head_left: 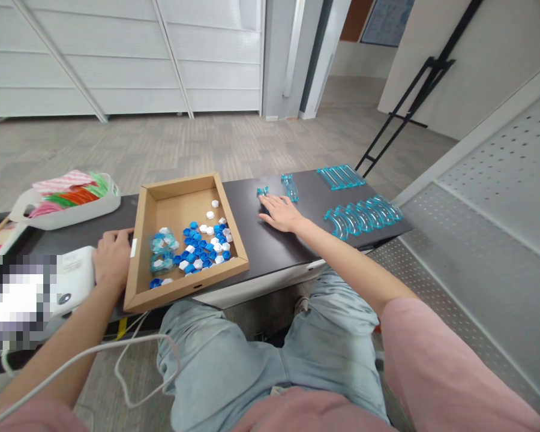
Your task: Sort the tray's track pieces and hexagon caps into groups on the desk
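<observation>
Evidently, in the head view the right hand (279, 211) lies palm down near the bench's far edge, fingers stretched forward and thumb well away from them. Its fingertips are at a small clear teal piece (263, 191), which they partly cover; the thumb shows no pinch on it. Handling it well probably means a light touch, with pressure near the piece's middle so it neither skids nor tips, and the wrist low but clear of the second piece (290, 187) just to the right. The left hand (112, 258) is curled beside the box's left wall; its fingertips are not clear, so I cannot tell whether it grips anything.

The bench (252, 240) is dark and smooth. Straight teal pieces (341, 177) line up by its far right corner, curved ones (363, 217) by its near right corner. The box (171, 295) holds blue and white hexagons (202, 246), with more teal pieces at its left side. Further left are a white device (78, 270) and a tub (76, 216) of colourful items.

Beyond are grey floor (162, 141), white cabinets (117, 54) and a black stand (425, 90); a perforated panel (499, 198) flanks the bench's right end.
</observation>
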{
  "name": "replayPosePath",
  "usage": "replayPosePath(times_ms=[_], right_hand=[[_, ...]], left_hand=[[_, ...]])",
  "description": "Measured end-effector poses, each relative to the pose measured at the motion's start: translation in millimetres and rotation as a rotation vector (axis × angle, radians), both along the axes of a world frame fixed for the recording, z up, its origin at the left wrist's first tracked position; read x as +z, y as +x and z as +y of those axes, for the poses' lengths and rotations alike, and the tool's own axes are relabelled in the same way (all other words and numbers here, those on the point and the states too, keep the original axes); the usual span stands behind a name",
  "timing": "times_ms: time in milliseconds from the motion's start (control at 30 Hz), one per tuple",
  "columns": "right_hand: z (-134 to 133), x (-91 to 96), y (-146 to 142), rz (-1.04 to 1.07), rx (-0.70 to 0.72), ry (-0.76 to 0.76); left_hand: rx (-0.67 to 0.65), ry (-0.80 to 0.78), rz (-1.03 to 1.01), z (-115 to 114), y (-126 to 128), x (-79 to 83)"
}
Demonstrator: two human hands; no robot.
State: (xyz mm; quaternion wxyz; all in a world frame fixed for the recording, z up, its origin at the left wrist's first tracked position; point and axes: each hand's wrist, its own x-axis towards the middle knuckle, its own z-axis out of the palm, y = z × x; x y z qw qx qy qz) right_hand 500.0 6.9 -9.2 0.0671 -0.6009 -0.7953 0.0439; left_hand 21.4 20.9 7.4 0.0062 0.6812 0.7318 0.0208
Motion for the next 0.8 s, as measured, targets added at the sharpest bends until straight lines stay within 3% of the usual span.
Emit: replayPosePath(times_ms=[133,267,533,700,800], right_hand=[[45.8,1.9,6.6,-0.013,-0.135,-0.038],[63.9,3.7,26.1,0.007,-0.251,-0.029],[44.5,1.4,57.9,-0.001,-0.29,-0.005],[21.3,-0.4,76.0,-0.016,-0.267,0.133],[13.5,-0.6,95.0,0.036,-0.267,0.134]], left_hand=[[-0.017,0.001,0.012,1.2,-2.9,-2.4],[-0.018,0.022,0.027,2.4,-4.6,-5.0],[-0.022,0.031,0.039,4.6,-6.5,-8.1],[-0.016,0.011,0.039,7.2,-7.4,-8.0],[-0.018,0.029,0.047,7.4,-6.7,-7.4]])
